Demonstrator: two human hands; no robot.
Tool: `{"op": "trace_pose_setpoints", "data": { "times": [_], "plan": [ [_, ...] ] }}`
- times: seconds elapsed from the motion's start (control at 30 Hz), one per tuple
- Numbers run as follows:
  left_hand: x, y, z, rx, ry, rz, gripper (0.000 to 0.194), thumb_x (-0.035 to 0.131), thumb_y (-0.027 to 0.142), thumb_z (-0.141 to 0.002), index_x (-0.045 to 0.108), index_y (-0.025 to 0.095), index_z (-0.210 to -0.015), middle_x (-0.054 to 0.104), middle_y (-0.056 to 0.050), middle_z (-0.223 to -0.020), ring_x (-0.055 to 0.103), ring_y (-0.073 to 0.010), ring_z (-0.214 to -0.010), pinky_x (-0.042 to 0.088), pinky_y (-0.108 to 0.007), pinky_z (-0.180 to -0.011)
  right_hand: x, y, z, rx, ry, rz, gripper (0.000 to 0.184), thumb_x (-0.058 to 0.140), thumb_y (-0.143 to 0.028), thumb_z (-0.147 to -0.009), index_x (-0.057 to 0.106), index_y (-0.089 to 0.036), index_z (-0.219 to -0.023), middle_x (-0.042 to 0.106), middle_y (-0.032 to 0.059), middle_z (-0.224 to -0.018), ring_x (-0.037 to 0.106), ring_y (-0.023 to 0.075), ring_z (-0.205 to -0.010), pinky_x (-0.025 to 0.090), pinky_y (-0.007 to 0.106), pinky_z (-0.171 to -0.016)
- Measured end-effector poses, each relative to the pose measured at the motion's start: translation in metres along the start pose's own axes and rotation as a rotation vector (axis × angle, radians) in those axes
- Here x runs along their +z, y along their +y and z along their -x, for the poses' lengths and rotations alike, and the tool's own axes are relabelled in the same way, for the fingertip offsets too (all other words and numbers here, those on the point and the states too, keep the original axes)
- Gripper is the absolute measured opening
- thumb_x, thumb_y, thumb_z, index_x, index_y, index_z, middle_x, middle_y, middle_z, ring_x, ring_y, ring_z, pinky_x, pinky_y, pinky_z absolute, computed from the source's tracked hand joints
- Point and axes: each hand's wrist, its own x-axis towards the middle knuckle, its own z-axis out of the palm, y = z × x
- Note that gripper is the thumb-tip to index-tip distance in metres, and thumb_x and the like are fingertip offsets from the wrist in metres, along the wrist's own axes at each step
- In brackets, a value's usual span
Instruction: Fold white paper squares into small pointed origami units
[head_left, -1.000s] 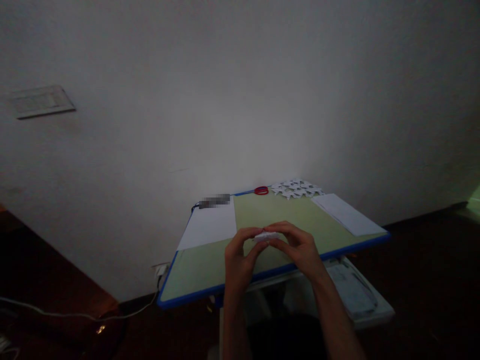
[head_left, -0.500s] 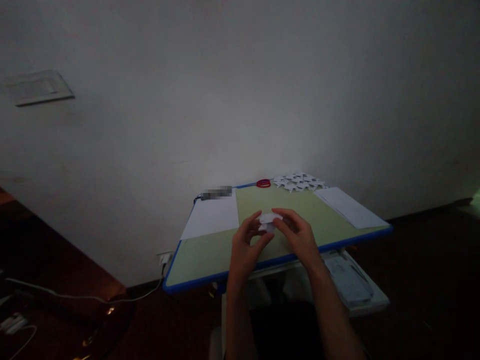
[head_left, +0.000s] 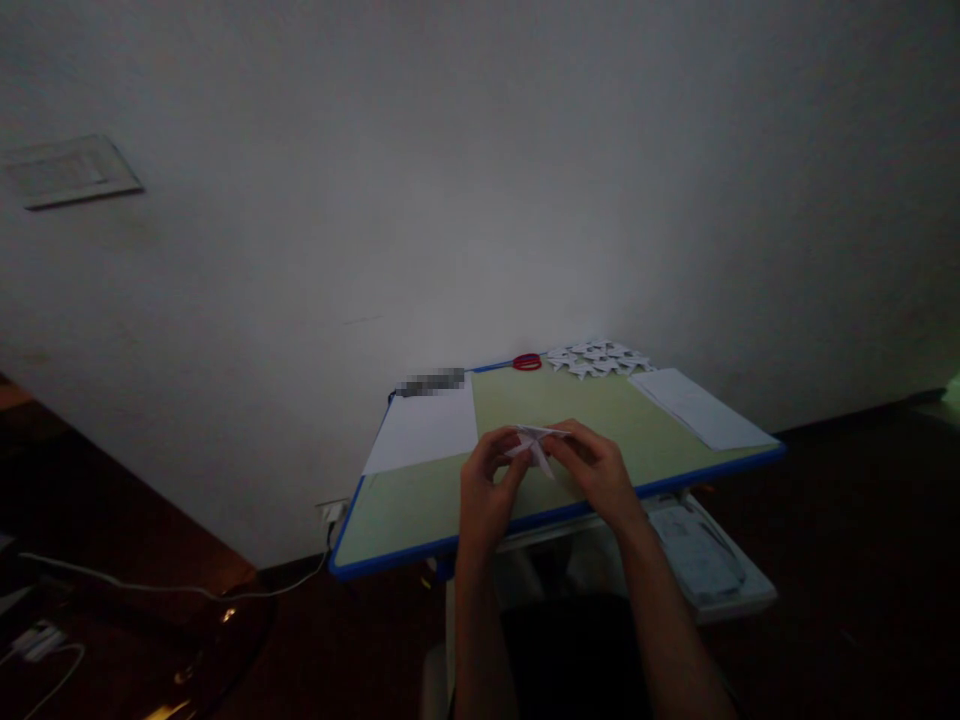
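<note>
A small folded paper star (head_left: 535, 446), white with pointed arms, is held up over the near part of the green table (head_left: 551, 398). My left hand (head_left: 489, 482) pinches its left side between thumb and fingers. On the other side, my right hand (head_left: 596, 468) grips the star's right arm with thumb and fingertips. The parts under my fingers are hidden. Several similar folded paper stars (head_left: 600, 358) lie grouped at the table's back right.
Red-handled scissors (head_left: 527, 362) rest at the back edge. White paper sheets (head_left: 701, 408) lie on the right, and a large white sheet (head_left: 427, 430) covers the left. A pulled-out drawer (head_left: 712, 570) sits below the right side. The wall (head_left: 480, 200) stands right behind.
The folded paper has been turned in my fingers and now shows its star shape with spread points. Both hands stay at nearly the same place over the table.
</note>
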Motion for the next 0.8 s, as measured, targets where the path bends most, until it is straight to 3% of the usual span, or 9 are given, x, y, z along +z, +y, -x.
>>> {"op": "trace_pose_setpoints", "data": {
  "times": [0.07, 0.27, 0.5, 0.67, 0.8],
  "plan": [
    [-0.001, -0.001, 0.0, -0.006, 0.005, -0.021, 0.03, 0.077, 0.027, -0.083, 0.069, 0.02, -0.111, 0.073, -0.008, -0.104, 0.071, -0.0223, -0.1, 0.057, -0.035, -0.086, 0.0, -0.001, 0.0, 0.012, 0.014, -0.002, 0.022, 0.071, -0.043, -0.09, 0.075, -0.022, -0.091, 0.07, 0.0037, -0.087, 0.066, 0.0203, -0.083, 0.055, 0.031, -0.075],
    [0.0, 0.0, 0.0, -0.046, -0.01, 0.015, 0.031, 0.077, 0.03, -0.083, 0.07, 0.019, -0.111, 0.073, -0.008, -0.1, 0.071, -0.0212, -0.096, 0.057, -0.032, -0.083, -0.002, 0.003, 0.005, 0.004, -0.054, -0.038, 0.035, 0.073, -0.038, -0.089, 0.069, -0.027, -0.122, 0.071, 0.006, -0.112, 0.068, 0.0216, -0.092, 0.056, 0.034, -0.083],
    [0.002, 0.006, 0.001, -0.05, -0.033, 0.045, 0.032, 0.076, 0.03, -0.084, 0.069, 0.018, -0.113, 0.072, -0.004, -0.09, 0.069, -0.0162, -0.081, 0.055, -0.026, -0.074, -0.005, 0.0, 0.004, -0.173, -0.084, 0.064, 0.019, 0.07, -0.031, -0.091, 0.077, -0.029, -0.109, 0.067, 0.0074, -0.111, 0.063, 0.0249, -0.109, 0.052, 0.039, -0.094],
    [0.001, 0.007, 0.001, -0.044, -0.017, 0.034, 0.027, 0.076, 0.029, -0.083, 0.071, 0.019, -0.107, 0.074, -0.004, -0.091, 0.07, -0.0163, -0.08, 0.054, -0.025, -0.071, -0.008, -0.008, 0.005, -0.157, -0.177, 0.052, 0.027, 0.062, -0.039, -0.096, 0.077, -0.03, -0.117, 0.066, 0.0085, -0.12, 0.062, 0.0262, -0.115, 0.051, 0.04, -0.098],
    [0.001, 0.003, -0.001, -0.04, 0.002, 0.018, 0.026, 0.076, 0.028, -0.082, 0.072, 0.019, -0.105, 0.075, -0.005, -0.091, 0.07, -0.0171, -0.08, 0.055, -0.026, -0.071, -0.004, -0.006, 0.003, -0.115, -0.122, 0.07, 0.026, 0.059, -0.04, -0.099, 0.08, -0.028, -0.108, 0.07, 0.0072, -0.108, 0.066, 0.0234, -0.105, 0.054, 0.037, -0.09]
  ]
}}
